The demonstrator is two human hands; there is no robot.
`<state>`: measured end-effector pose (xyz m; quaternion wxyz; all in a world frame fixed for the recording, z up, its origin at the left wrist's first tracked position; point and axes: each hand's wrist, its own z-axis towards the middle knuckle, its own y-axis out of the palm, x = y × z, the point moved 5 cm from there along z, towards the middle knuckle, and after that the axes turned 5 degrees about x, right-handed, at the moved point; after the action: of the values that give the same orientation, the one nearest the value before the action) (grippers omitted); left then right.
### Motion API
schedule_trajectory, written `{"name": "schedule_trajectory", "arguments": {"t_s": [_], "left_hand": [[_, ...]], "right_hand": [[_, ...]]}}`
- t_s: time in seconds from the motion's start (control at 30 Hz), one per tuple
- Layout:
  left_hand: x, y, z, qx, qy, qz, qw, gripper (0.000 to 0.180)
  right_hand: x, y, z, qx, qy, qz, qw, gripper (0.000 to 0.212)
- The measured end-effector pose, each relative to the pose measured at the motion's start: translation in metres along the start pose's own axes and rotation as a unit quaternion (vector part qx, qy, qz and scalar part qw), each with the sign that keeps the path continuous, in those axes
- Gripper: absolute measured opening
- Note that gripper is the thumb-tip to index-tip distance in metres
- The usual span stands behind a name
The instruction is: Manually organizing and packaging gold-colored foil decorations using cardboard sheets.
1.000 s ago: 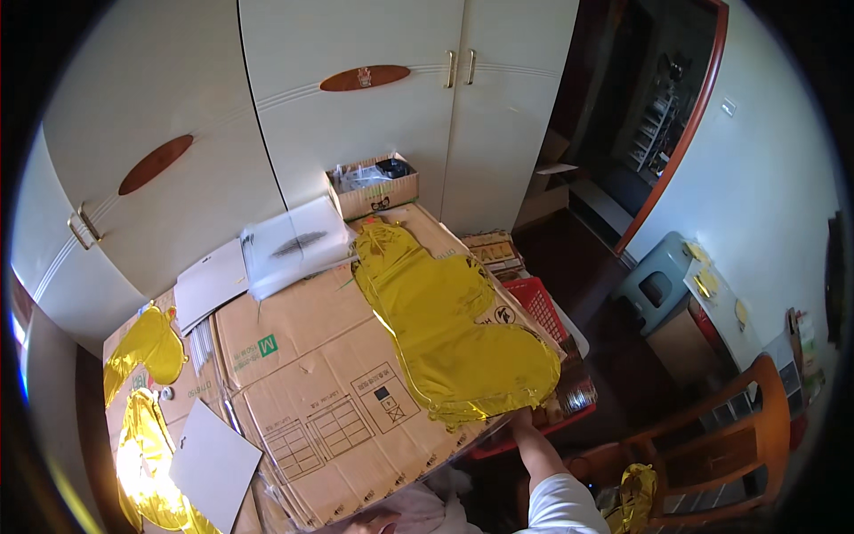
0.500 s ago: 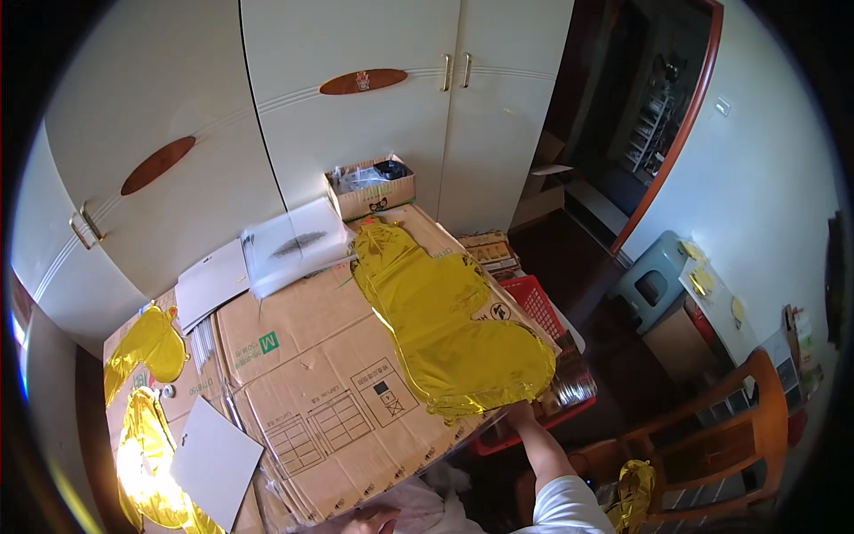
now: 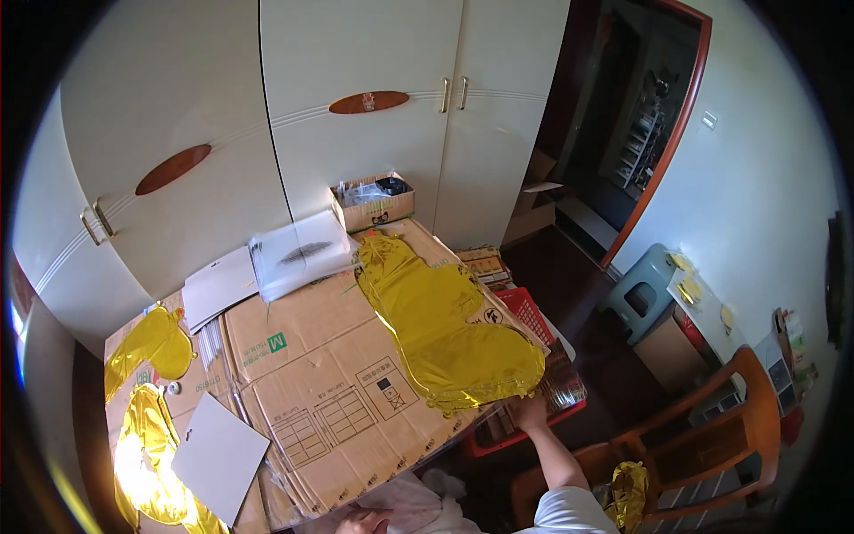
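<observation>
A flat gold foil balloon [image 3: 445,325] lies creased across the right half of a flattened cardboard sheet [image 3: 302,392] on the table. My right hand [image 3: 531,412] is at the balloon's near right edge, above the red tray [image 3: 480,448] beside the table. Its fingertips are hidden, so whether it grips anything does not show. Low at the front edge, my left hand [image 3: 363,523] is partly cut off by the picture's border and close to my body. Its fingers are not clear enough to judge.
More gold foil balloons [image 3: 153,345] lie at the table's left, by a grey-white card [image 3: 221,458]. At the back are clear plastic sleeves [image 3: 302,252] and a small carton [image 3: 374,205]. A red basket [image 3: 523,313], wooden chair [image 3: 712,445] and blue-grey stool [image 3: 639,298] stand right.
The view has tilted slightly, shifting the whole scene. My right hand shows a little more beside the balloon's edge, and my left stays low at the front. The balloon looks unmoved on the cardboard.
</observation>
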<state>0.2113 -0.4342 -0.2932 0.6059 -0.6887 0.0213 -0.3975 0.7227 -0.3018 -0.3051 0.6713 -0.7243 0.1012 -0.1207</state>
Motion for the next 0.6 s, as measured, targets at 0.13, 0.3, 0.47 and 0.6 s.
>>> {"name": "schedule_trajectory", "arguments": {"t_s": [0.13,0.3,0.47,0.6], "left_hand": [[0.084,-0.147,0.025,0.022,-0.025,-0.147,0.988,0.023],[0.018,-0.056,-0.012,0.029,-0.02,-0.026,0.999,0.023],[-0.045,0.067,-0.058,0.039,-0.001,0.113,0.993,0.023],[-0.042,0.055,-0.061,0.037,-0.021,0.113,0.993,0.023]], "right_hand": [[0.081,-0.008,0.004,0.094,0.131,0.086,0.983,0.07],[0.131,-0.035,0.008,0.1,0.262,0.092,0.955,0.092],[0.169,-0.026,0.013,-0.011,0.332,0.157,0.93,0.096],[0.137,-0.041,0.021,-0.074,0.26,0.155,0.95,0.091]]}}
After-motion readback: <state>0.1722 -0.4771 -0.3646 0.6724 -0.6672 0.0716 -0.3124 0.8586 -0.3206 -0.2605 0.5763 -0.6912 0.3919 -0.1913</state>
